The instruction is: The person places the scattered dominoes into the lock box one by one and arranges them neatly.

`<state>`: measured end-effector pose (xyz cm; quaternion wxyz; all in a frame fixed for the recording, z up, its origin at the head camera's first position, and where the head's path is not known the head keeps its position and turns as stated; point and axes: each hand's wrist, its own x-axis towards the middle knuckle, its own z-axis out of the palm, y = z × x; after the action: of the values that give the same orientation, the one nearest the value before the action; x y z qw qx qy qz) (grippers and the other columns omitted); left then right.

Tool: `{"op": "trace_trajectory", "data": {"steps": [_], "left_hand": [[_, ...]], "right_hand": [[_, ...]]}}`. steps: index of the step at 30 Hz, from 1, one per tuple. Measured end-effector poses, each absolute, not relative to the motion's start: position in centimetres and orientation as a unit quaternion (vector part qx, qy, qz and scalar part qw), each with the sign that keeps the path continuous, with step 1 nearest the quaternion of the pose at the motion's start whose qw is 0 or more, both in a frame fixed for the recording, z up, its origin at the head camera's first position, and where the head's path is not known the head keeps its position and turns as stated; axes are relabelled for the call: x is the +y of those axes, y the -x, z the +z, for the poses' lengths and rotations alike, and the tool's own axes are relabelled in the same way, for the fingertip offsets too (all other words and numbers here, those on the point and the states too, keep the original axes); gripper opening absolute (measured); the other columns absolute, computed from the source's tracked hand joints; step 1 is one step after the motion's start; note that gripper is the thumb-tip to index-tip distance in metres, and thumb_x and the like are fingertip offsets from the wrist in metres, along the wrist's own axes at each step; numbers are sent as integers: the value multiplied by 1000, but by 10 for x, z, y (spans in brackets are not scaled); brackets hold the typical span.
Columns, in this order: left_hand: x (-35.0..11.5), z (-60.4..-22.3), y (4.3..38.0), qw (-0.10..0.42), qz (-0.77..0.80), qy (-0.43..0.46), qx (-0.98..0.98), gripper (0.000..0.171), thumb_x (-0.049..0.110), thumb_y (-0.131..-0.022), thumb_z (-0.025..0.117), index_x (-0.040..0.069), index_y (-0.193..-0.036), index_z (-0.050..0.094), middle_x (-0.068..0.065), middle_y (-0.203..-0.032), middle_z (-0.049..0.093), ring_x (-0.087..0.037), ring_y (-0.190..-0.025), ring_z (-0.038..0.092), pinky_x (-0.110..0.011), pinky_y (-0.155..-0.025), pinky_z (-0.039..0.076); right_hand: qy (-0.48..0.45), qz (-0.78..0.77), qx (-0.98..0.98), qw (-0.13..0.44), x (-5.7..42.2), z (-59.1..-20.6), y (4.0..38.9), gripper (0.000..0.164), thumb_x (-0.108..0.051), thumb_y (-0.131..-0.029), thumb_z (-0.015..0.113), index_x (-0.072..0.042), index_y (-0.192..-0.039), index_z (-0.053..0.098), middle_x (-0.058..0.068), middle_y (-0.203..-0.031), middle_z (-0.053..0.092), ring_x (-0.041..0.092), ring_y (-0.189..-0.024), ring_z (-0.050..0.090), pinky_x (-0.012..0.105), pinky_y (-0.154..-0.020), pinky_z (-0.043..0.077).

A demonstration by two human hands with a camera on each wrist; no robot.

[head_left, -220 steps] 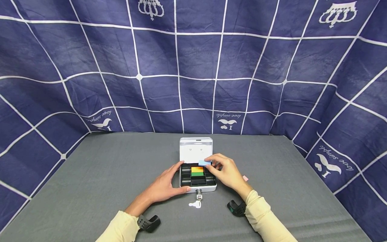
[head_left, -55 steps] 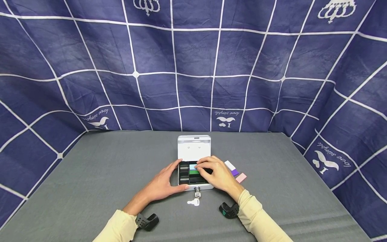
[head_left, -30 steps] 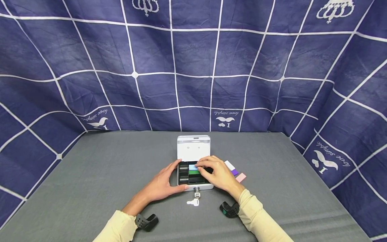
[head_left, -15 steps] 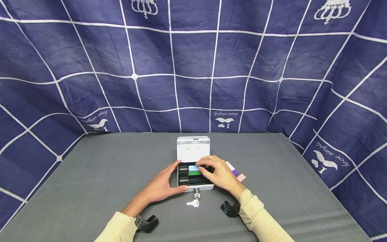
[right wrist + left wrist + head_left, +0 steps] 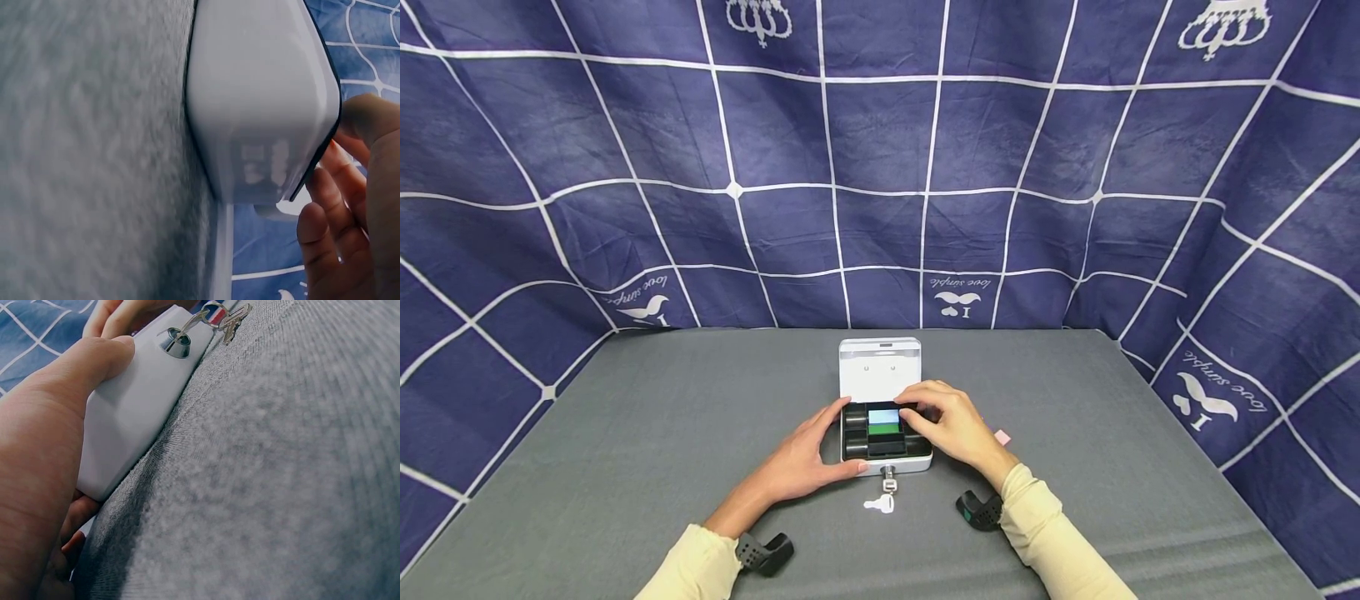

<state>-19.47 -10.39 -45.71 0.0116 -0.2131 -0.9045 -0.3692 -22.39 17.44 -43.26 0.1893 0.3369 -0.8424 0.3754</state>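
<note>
A white cash box (image 5: pixel 880 468) with its lid (image 5: pixel 880 371) raised stands on the grey surface, a black compartment tray (image 5: pixel 854 433) inside. In the tray's middle column lie a light blue rectangular block (image 5: pixel 883 416) and, in front of it, a green block (image 5: pixel 883 429). My left hand (image 5: pixel 805 454) grips the box's left side, thumb on the front and fingers at the back-left corner; the left wrist view shows this thumb (image 5: pixel 106 359). Over the box's right part hovers my right hand (image 5: pixel 951 421), fingers loosely bent and apart, nothing visible between them.
Keys (image 5: pixel 880 502) hang from the lock (image 5: pixel 889 475) at the box's front. A pink block (image 5: pixel 1002 437) lies right of the box, partly behind the right hand. A blue curtain (image 5: pixel 880 167) with white lines closes off the back.
My right hand has let go of the light blue block and shifted slightly right. That block, held above the box earlier, now lies where orange showed. White and purple blocks are now hidden.
</note>
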Motion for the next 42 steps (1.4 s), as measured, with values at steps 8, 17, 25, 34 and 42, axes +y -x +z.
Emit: {"op": "trace_trajectory", "data": {"steps": [8, 17, 25, 34, 42], "left_hand": [[-104, -456, 195, 11, -369, 214, -904, 100, 64, -79, 80, 27, -160, 36, -15, -156, 48, -39, -140, 48, -60, -111, 41], [-104, -456, 193, 5, -366, 204, -908, 101, 65, -77, 81, 28, -160, 36, -12, -156, 49, -38, -142, 47, -59, -112, 40], [-104, -457, 194, 6, -368, 207, -906, 99, 64, -79, 80, 28, -160, 36, -14, -155, 49, -39, -141, 47, -60, -111, 41], [-103, -455, 194, 4, -369, 205, -906, 99, 64, -78, 80, 27, -159, 36, -14, -154, 50, -39, -141, 48, -61, -111, 41], [-104, -456, 193, 7, -368, 209, -906, 100, 63, -78, 81, 27, -160, 36, -14, -154, 50, -39, -140, 48, -60, -111, 41]], "right_hand": [[-331, 382, -840, 199, 182, -431, 227, 19, -10, -91, 79, -13, -110, 79, -2, -110, 75, 10, -83, 61, 24, -62, 50], [-315, 377, -844, 215, 189, -430, 229, 21, -10, -89, 81, -14, -109, 80, 0, -110, 75, 12, -80, 62, 23, -62, 50], [-302, 374, -848, 224, 198, -428, 233, 21, -7, -89, 81, -13, -109, 80, 1, -102, 76, 12, -77, 60, 23, -61, 49], [-276, 375, -855, 230, 208, -425, 234, 20, -7, -88, 82, -11, -108, 80, 1, -100, 76, 13, -76, 61, 23, -62, 50], [-268, 367, -855, 248, 218, -428, 238, 19, -8, -88, 82, -9, -107, 80, 0, -98, 76, 9, -75, 60, 24, -60, 50]]}}
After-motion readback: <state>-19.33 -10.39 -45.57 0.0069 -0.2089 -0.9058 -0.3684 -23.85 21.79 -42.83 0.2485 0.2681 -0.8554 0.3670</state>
